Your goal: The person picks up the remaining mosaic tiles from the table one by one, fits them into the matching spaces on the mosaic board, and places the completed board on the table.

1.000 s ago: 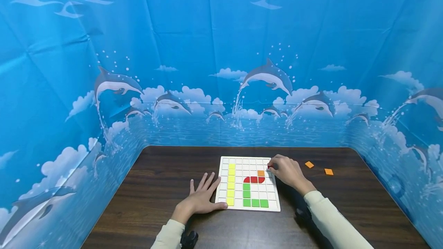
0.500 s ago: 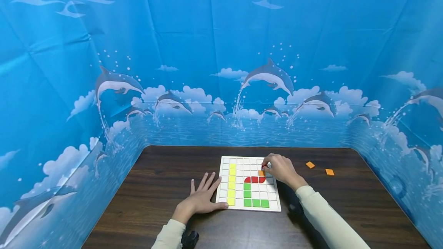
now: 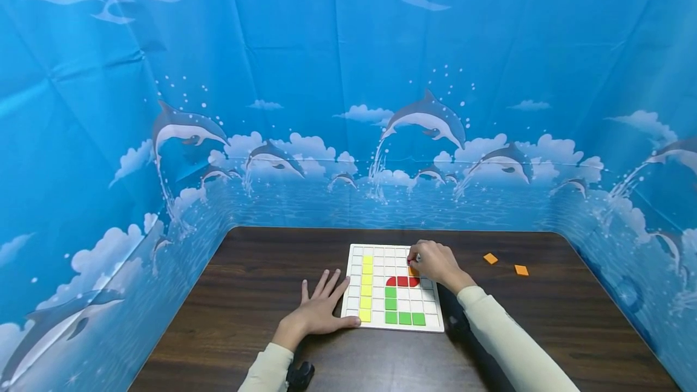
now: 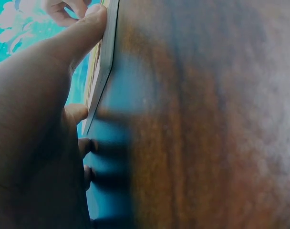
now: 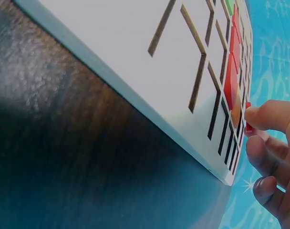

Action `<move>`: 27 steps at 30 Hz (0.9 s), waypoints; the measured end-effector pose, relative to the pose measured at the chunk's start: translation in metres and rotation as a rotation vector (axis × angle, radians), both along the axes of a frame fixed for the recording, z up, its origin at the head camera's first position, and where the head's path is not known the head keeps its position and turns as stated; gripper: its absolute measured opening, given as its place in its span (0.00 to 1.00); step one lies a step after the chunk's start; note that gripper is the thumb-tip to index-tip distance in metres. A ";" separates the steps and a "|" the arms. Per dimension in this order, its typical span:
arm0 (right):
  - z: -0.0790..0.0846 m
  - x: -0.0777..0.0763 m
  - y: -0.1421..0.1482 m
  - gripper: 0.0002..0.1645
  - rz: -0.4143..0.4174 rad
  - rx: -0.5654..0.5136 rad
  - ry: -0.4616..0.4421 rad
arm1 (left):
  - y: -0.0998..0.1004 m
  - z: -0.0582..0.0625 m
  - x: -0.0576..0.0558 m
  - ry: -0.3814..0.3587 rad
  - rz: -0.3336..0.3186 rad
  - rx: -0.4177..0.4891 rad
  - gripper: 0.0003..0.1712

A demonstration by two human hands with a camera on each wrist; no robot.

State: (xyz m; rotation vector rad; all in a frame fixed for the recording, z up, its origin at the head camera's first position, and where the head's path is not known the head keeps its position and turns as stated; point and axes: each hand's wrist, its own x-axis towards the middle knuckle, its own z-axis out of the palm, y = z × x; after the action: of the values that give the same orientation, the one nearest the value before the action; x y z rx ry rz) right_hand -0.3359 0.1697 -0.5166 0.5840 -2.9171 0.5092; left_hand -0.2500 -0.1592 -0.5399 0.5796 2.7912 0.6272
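A white grid board (image 3: 348, 306) lies on the dark wooden table. My left hand (image 3: 317, 316) is spread flat at its left side, the thumb on the near left corner and a fingertip at the left edge. Over the upper right of the grid, my right hand (image 3: 435, 261) pinches a small red tile (image 5: 248, 118) between thumb and fingers. Just below those fingertips sits an orange tile (image 3: 413, 271), partly covered by the hand. Set in the board are a column of yellow tiles (image 3: 366, 291), a row of red tiles (image 3: 402, 281) and several green tiles (image 3: 391, 304).
Two loose orange tiles, a nearer-to-board one (image 3: 490, 258) and a farther one (image 3: 521, 270), lie on the table (image 3: 550, 319) right of the board. A blue dolphin-print curtain (image 3: 294, 95) encloses the table's back and sides.
My right hand has moved left over the board with the red tile, from the right edge to just above the orange tile. The left hand stays in place.
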 end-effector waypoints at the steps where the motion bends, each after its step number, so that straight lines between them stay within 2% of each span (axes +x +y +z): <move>1: 0.000 0.000 0.000 0.02 0.000 0.003 0.002 | 0.000 0.000 0.000 0.003 -0.002 0.001 0.63; 6: 0.000 0.000 -0.001 0.02 0.007 0.024 0.014 | 0.001 0.001 -0.002 -0.006 0.001 -0.012 0.63; 14: 0.000 0.000 0.004 0.09 0.028 0.038 -0.065 | 0.001 0.003 0.000 -0.027 0.007 -0.013 0.64; 19: 0.003 0.001 0.006 0.13 0.066 0.043 -0.088 | 0.000 -0.002 -0.002 -0.009 0.000 -0.003 0.63; 27: 0.003 0.001 0.007 0.16 0.051 0.014 -0.119 | -0.002 -0.004 -0.001 0.013 -0.017 0.028 0.64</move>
State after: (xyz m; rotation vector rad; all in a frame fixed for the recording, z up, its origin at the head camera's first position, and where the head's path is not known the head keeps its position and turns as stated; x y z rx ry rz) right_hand -0.3346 0.1770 -0.5140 0.6526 -3.0262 0.5486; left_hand -0.2507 -0.1616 -0.5439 0.6151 2.7909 0.6622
